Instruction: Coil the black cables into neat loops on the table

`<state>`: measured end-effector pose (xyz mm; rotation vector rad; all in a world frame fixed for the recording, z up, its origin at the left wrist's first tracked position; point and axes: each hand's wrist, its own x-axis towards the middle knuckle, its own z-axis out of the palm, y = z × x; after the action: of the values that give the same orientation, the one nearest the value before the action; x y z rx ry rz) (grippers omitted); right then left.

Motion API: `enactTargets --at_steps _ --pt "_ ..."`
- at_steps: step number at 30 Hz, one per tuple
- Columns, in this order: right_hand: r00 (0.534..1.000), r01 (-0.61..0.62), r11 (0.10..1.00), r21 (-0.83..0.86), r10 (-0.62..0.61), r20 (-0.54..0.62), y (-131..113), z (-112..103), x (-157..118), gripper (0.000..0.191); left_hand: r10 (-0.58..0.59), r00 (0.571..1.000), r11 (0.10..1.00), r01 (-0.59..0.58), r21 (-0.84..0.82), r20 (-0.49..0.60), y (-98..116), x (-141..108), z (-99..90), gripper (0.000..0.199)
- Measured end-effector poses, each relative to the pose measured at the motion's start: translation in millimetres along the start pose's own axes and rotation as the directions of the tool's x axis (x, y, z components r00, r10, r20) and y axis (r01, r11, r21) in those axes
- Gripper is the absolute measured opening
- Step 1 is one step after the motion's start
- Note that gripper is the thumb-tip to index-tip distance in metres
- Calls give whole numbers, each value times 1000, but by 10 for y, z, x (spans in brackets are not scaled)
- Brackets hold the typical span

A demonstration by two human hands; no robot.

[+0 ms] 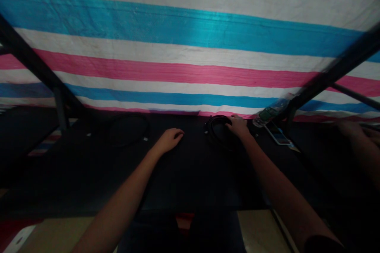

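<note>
A coiled black cable (211,128) lies on the flat black tabletop (190,174) before a pink-blue-white striped plastic sheet (184,55), its right edge pinched by the right hand (238,126). The left hand (168,140) rests half-curled.

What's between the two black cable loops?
In the head view, the left hand and black tabletop lie between the left cable loop and the coil at the right hand.

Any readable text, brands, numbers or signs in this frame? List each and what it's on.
Readable text: none.
Green label on the bottle: too small and blurred to read.
Phone: nothing legible.
Coiled cable at the right hand: no lettering I can make out.
</note>
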<state>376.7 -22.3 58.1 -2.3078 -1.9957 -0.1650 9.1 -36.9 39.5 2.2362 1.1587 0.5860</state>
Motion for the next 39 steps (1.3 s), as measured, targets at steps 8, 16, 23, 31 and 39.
enactTargets --at_steps 8,16,23,31,39 --pt "989 90 981 169 -69 -128 156 -91 51 25 11 1000 1000 -11 -22 -7 -46 3 21 28" --pt "880 200 908 369 0 -476 275 -951 -87 24 8 1000 1000 -8 -12 8 -14 0 7 29" --pt "780 183 833 522 200 -593 -2 -1858 -422 15 11 1000 1000 -11 -13 6 -32 -2 10 29" --pt "818 199 756 624 223 -531 -265 -2114 -677 16 10 1000 1000 -9 -9 11 -45 9 12 31" --pt "992 21 857 515 44 -114 -246 -807 -197 23 17 1000 1000 -17 -25 -9 -21 9 10 32"
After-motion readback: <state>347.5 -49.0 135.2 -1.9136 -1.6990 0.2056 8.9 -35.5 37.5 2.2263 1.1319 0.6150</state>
